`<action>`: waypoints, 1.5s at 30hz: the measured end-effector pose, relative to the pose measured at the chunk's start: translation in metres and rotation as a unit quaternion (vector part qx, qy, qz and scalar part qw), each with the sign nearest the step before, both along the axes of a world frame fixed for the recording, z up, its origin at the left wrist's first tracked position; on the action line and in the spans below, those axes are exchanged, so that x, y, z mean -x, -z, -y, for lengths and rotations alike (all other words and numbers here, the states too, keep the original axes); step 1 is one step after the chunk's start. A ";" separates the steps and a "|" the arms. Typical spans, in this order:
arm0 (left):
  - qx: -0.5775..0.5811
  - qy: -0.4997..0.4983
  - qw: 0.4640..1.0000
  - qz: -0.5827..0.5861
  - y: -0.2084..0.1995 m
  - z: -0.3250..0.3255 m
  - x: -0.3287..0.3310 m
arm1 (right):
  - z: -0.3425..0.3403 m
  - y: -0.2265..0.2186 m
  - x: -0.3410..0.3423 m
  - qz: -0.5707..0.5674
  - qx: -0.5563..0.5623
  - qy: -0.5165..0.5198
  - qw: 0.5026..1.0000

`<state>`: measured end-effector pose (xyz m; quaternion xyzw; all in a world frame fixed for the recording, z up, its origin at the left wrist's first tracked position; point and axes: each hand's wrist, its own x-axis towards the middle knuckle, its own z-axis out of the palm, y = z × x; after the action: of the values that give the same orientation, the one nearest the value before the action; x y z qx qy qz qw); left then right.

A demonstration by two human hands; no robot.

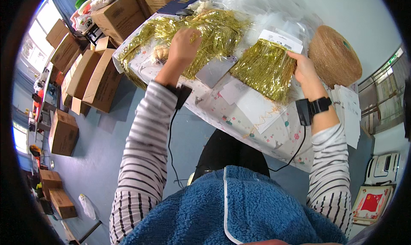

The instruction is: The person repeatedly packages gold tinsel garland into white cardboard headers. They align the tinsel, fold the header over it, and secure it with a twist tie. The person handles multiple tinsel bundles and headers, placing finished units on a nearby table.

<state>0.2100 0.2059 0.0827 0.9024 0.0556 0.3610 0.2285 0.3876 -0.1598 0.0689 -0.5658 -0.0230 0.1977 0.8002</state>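
My right hand (303, 68) grips the upper right edge of a bundle of gold tinsel fringe (265, 67) with a white header card (281, 41) across its top. The thumb lies near the card and the fingers go behind the bundle. Over a loose heap of gold tinsel (220, 33), my left hand (184, 47) is raised with its fingers curled closed. What they pinch, if anything, is too small to make out. Between the heap and the bundle lies a grey phone (216, 71). A small beige ball of twine (160, 53) rests left of my left wrist.
A big cone of brown twine (334, 56) stands at the table's right, beside stacked white papers (346, 110). Clear plastic (261, 3) and a dark blue notebook (176, 5) lie at the back. Cardboard boxes (100, 80) fill the floor at left. Cables hang from both wrist straps.
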 end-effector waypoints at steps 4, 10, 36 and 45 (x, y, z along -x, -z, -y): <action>-0.032 -0.126 0.991 0.008 0.016 -0.061 -0.053 | 0.024 -0.028 0.040 0.047 0.166 0.100 0.980; -0.080 -0.199 0.964 -0.159 0.049 -0.175 -0.096 | 0.069 -0.058 0.139 0.162 0.071 -0.014 0.984; 0.046 0.052 0.980 -0.186 0.007 -0.159 -0.139 | 0.090 -0.042 0.196 0.109 0.083 0.028 0.990; 0.114 0.174 0.977 -0.041 -0.113 -0.081 -0.027 | 0.076 -0.054 0.238 0.134 0.075 -0.065 0.986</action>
<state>0.2368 0.2866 0.1957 0.8803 -0.0519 0.2702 0.3866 0.1500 -0.2361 0.1225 -0.6430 -0.1520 0.1726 0.7305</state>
